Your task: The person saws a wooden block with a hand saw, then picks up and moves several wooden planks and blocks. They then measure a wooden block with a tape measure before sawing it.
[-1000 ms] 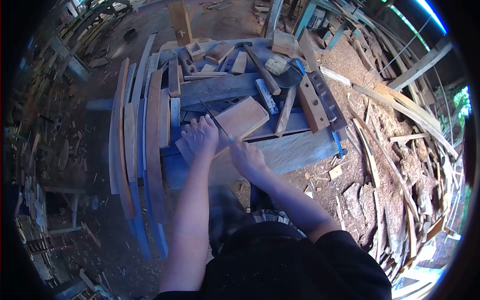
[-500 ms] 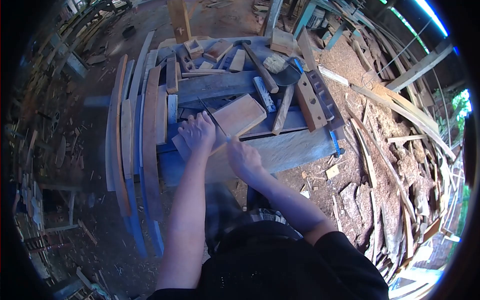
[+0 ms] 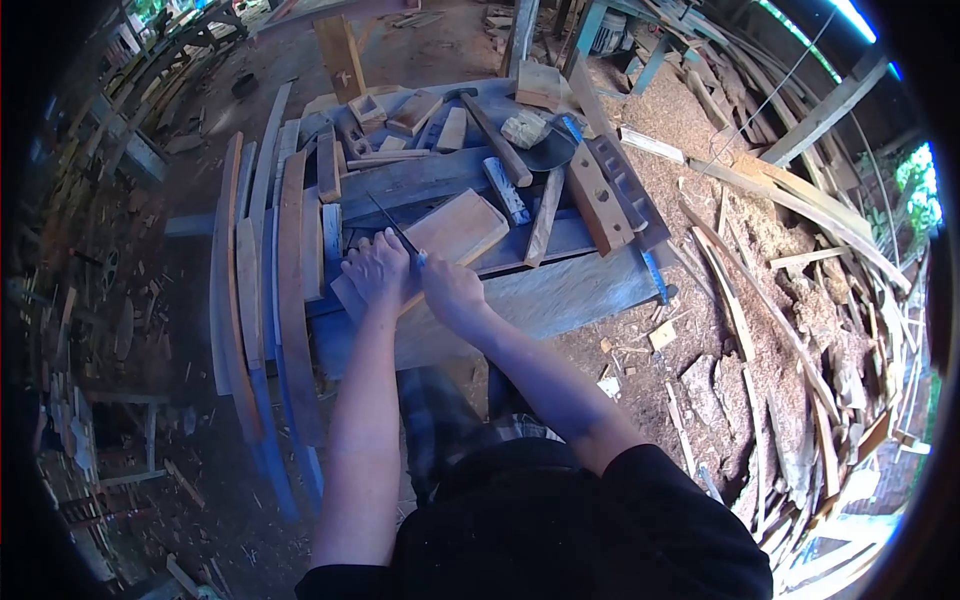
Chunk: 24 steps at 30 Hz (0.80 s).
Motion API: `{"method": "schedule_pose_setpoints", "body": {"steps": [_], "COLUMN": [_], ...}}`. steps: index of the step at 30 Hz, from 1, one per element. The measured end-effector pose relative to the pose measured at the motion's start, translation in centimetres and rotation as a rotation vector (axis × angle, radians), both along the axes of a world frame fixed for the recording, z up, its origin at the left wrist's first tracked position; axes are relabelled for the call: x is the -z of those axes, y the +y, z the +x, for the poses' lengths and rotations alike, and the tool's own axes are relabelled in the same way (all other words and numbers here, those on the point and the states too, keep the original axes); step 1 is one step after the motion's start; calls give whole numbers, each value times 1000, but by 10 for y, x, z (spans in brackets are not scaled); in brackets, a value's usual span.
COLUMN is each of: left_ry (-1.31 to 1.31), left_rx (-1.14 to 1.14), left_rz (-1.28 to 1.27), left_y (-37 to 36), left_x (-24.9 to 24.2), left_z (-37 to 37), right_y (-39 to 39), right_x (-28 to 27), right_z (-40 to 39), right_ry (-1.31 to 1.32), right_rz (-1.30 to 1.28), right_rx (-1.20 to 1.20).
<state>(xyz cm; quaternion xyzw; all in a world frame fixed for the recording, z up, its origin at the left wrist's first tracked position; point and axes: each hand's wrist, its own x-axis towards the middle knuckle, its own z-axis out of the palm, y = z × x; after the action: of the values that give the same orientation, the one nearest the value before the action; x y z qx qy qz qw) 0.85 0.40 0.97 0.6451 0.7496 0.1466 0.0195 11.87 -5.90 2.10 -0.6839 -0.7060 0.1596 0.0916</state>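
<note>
A pale wooden block lies at a slant on the bench. My left hand presses down on its near left end, fingers bent over the wood. Closed round the light-blue handle of a thin, dark-bladed tool is my right hand, just right of the left one. The narrow blade runs across the block, away and to the left, close beside my left fingers. Whether its edge is toothed is too small to tell.
Around the block lie a hammer, a drilled wooden block, a loose wooden stick and a dark round pan-like piece. Long boards line the bench's left side. Sawdust and scrap wood cover the ground at right.
My right hand and the tool have slid a little forward and left across the block. My left hand stays on the wood. The whole view has shifted slightly.
</note>
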Motion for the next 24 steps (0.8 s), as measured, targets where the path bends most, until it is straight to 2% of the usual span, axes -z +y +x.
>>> {"method": "schedule_pose_setpoints", "body": {"steps": [3,5,9,11,14,17,19,22,24], "left_ry": [-3,-38,-48,-14,-11,-23,-31,-46,-52], "left_rx": [-8,-19,-8,-10,-20,-29,-30,-24,-27], "left_rz": [31,-82,-105,55,31,52,58,58,55], "left_y": [0,1,2,2,2,4,3,3,1], "left_x": [1,-3,-3,8,7,11,12,12,12], "left_z": [0,1,1,1,0,0,-1,0,-3], "right_y": [-6,-34,-34,-19,-11,-44,-80,-132,-156], "right_x": [-1,-7,0,2,4,4,24,5,-27], "right_z": [2,8,6,0,1,16,29,56,71], "right_ry": [-10,36,-10,34,5,23,16,74,177], "right_rz": [37,-24,-72,6,-3,28,137,86,-100], "right_rx": [-18,64,76,51,35,17,32,23,102]}}
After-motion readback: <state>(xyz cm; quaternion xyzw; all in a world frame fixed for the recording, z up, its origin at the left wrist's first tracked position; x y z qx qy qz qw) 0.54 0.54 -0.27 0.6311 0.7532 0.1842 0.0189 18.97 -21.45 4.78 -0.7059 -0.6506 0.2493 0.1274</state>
